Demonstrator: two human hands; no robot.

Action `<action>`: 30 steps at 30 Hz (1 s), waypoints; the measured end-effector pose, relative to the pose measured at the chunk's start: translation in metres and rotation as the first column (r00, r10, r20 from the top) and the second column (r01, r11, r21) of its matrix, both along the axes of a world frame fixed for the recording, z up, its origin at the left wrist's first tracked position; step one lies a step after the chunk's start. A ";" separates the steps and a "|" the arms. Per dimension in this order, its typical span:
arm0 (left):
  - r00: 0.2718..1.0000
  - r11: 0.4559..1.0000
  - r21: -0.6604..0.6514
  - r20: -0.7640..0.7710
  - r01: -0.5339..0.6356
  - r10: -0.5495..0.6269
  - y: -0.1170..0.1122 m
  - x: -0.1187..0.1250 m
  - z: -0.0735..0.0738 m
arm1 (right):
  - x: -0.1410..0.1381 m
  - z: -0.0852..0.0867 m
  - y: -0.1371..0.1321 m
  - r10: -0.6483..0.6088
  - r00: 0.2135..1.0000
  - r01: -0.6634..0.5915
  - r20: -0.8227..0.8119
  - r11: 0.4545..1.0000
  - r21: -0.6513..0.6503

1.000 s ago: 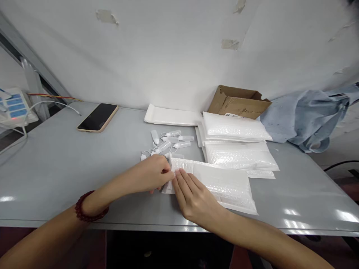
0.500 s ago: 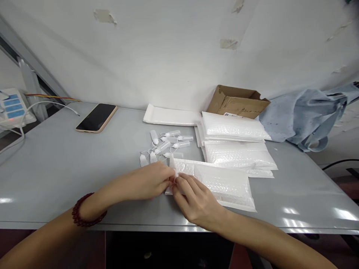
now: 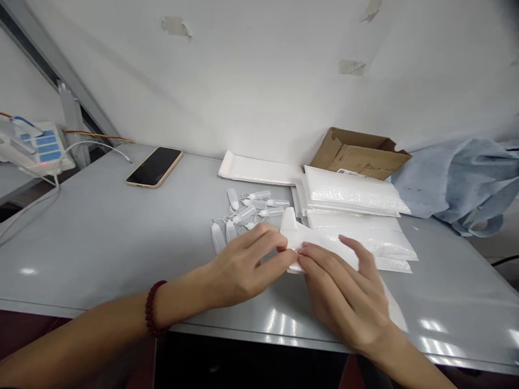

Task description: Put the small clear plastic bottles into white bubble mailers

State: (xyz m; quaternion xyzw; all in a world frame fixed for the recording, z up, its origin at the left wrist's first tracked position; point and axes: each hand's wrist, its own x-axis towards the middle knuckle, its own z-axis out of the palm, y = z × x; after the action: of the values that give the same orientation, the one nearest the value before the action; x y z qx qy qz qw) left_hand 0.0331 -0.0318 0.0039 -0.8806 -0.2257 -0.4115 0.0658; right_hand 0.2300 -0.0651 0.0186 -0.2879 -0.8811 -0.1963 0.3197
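Observation:
A white bubble mailer [image 3: 298, 235] lies on the grey table [image 3: 101, 237] near the front edge, its left end lifted off the surface. My left hand [image 3: 247, 265] pinches that raised end between thumb and fingers. My right hand [image 3: 344, 286] lies over the mailer, fingertips closed on the same end, hiding most of it. A red bead bracelet [image 3: 151, 316] is on my left wrist. Several small clear plastic bottles [image 3: 247, 210] with looped caps lie just beyond my left hand.
A stack of white bubble mailers [image 3: 352, 208] sits behind my right hand, with one flat mailer [image 3: 259, 168] near the wall. An open cardboard box [image 3: 360, 152], blue cloth [image 3: 462, 178], a phone [image 3: 154, 167] and a device with cables [image 3: 36, 151] ring the table.
Both hands have lifted the mailer's left end and shifted right. My right hand now covers more of the mailer. The camera has also turned a little to the left.

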 end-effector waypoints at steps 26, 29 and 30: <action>0.993 0.397 -0.913 0.115 0.096 0.026 -0.004 0.026 -0.012 | 0.009 0.004 0.031 -0.148 0.989 0.147 0.005 0.987 0.068; 0.956 0.130 -0.959 0.267 0.251 0.119 0.003 0.043 0.002 | 0.013 0.005 0.044 -0.197 0.978 0.203 -0.064 0.972 0.115; 0.940 0.074 -0.949 0.313 0.306 0.134 0.007 0.050 0.006 | 0.014 0.005 0.047 -0.221 0.971 0.232 -0.094 0.965 0.126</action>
State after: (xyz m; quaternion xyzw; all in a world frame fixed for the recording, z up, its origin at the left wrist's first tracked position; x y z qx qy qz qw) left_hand 0.0830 -0.0249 0.0097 -0.6206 -0.3980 -0.2879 -0.6112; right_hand 0.2444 -0.0176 0.0234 -0.3718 -0.8138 -0.2795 0.3484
